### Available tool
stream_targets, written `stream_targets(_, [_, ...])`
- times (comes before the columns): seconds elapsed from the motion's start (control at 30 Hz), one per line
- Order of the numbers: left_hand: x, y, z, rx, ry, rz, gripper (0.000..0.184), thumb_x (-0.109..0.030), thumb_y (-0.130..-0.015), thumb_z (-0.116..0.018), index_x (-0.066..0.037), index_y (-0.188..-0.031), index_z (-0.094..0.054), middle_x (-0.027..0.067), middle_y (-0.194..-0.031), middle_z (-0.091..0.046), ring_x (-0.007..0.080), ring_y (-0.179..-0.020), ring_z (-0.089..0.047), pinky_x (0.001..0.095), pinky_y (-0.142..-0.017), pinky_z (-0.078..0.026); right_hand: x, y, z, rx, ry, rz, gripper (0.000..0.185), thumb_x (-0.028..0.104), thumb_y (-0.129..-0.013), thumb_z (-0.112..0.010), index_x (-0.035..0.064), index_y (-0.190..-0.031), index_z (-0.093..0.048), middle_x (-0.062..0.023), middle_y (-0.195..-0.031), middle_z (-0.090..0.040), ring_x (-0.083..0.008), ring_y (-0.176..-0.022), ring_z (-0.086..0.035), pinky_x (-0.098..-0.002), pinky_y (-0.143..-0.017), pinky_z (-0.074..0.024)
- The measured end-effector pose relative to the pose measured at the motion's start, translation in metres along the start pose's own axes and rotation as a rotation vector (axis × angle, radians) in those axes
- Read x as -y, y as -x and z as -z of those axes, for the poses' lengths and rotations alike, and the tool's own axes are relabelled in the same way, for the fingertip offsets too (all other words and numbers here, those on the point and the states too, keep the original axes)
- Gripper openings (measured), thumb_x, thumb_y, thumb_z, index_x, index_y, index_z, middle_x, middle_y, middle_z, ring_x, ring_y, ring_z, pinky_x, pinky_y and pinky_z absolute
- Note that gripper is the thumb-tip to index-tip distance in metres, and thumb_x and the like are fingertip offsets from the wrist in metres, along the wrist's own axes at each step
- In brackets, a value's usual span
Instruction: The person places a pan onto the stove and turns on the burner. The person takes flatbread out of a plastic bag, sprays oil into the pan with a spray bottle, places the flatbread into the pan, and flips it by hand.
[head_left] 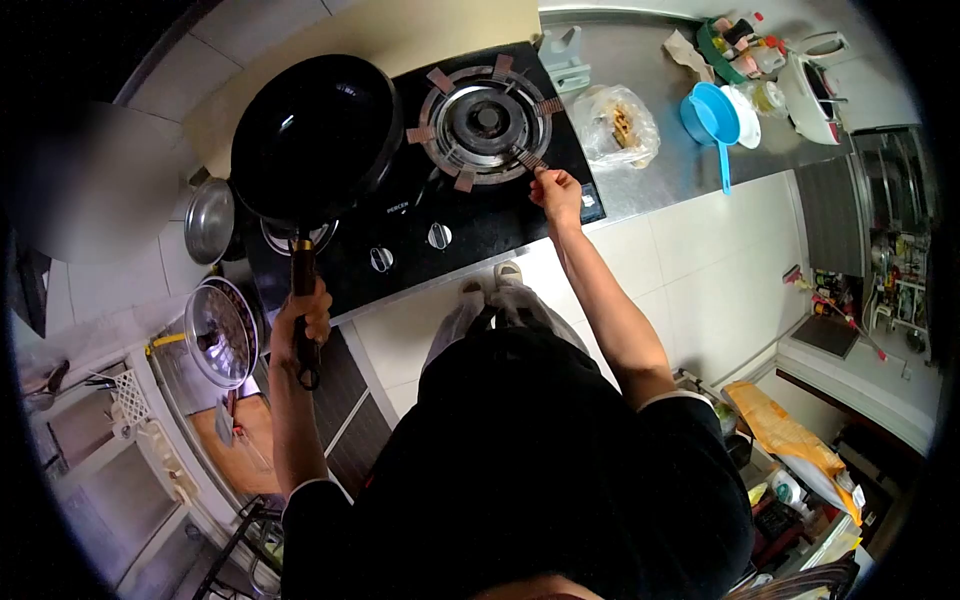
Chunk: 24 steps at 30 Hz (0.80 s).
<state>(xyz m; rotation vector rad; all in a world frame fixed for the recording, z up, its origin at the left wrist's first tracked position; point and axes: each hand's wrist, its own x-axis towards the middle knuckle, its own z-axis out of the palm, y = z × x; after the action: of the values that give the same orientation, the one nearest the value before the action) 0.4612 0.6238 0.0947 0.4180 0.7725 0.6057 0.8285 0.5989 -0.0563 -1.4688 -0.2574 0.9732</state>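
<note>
My left hand [303,322] is wrapped round the handle of a black wok [318,140], which is tilted over the left burner [300,236] of the black gas stove [340,262]. The wok's dark inside shows no food. With its fingers pinched, my right hand [557,194] holds the end of one brown prong of the pan support [530,160] on the right burner [487,118]. No flame shows there. Two silver knobs [439,236] sit on the stove's front part.
Right of the stove, the steel counter [640,85] bears a plastic bag of food [620,125], a blue ladle [712,115] and a green basket [715,50]. A metal lid [209,221] and a glass-lidded pan [221,333] stand left. A wooden board [240,440] lies below them.
</note>
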Motion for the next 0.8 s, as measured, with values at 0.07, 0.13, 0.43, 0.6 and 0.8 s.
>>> stream_targets(0.07, [0.001, -0.001, 0.000, 0.012, -0.012, 0.008, 0.016, -0.007, -0.073, -0.050, -0.004, -0.084, -0.039, -0.0018, -0.053, -0.037, 0.0051, -0.034, -0.036, 0.0177, -0.034, -0.037, -0.002, 0.002, 0.000, -0.007, -0.014, 0.019, 0.015, 0.016, -0.075, -0.058, 0.0075, -0.067, -0.049, -0.0024, -0.058, -0.053, -0.0078, -0.045, -0.047, -0.0203, -0.044, -0.0410])
stream_targets(0.13, [0.002, 0.000, 0.001, 0.008, -0.045, 0.009, 0.016, -0.008, -0.073, -0.050, -0.004, -0.084, -0.040, -0.0018, -0.053, -0.036, 0.0051, -0.034, -0.035, 0.0176, -0.033, -0.036, 0.000, 0.005, -0.003, -0.021, -0.039, -0.022, 0.016, 0.018, -0.076, -0.058, 0.0075, -0.067, -0.049, -0.0020, -0.058, -0.052, -0.0076, -0.046, -0.047, -0.0201, -0.045, -0.0418])
stream_targets(0.43, [0.000, 0.007, -0.019, -0.023, -0.012, -0.020, 0.018, -0.007, -0.074, -0.050, -0.002, -0.088, -0.039, -0.0010, -0.052, -0.035, 0.0062, -0.034, -0.034, 0.0186, -0.033, -0.033, 0.014, 0.020, 0.002, 0.010, -0.006, -0.120, 0.022, 0.024, -0.076, -0.059, 0.0052, -0.072, -0.048, -0.0026, -0.062, -0.051, -0.0081, -0.049, -0.045, -0.0199, -0.045, -0.0379])
stream_targets(0.6, [-0.010, 0.003, -0.031, 0.089, 0.031, 0.062, 0.020, -0.005, -0.073, -0.051, -0.001, -0.088, -0.038, 0.0000, -0.051, -0.035, 0.0076, -0.032, -0.035, 0.0195, -0.031, -0.033, -0.006, 0.047, 0.045, 0.136, 0.196, 0.103, 0.030, 0.030, -0.076, -0.058, 0.0010, -0.076, -0.055, -0.0034, -0.063, -0.053, -0.0109, -0.051, -0.049, -0.0232, -0.047, -0.0380])
stream_targets(0.8, [-0.011, -0.013, -0.084, 0.094, -0.108, 0.137, 0.021, -0.004, -0.068, -0.053, -0.004, -0.082, -0.037, -0.0003, -0.050, -0.035, 0.0071, -0.030, -0.033, 0.0181, -0.030, -0.031, -0.006, 0.103, 0.096, 0.135, 0.959, 0.274, 0.026, 0.024, -0.072, -0.057, 0.0004, -0.062, -0.057, -0.0087, -0.075, -0.058, -0.0214, -0.056, -0.054, -0.0310, -0.053, -0.0426])
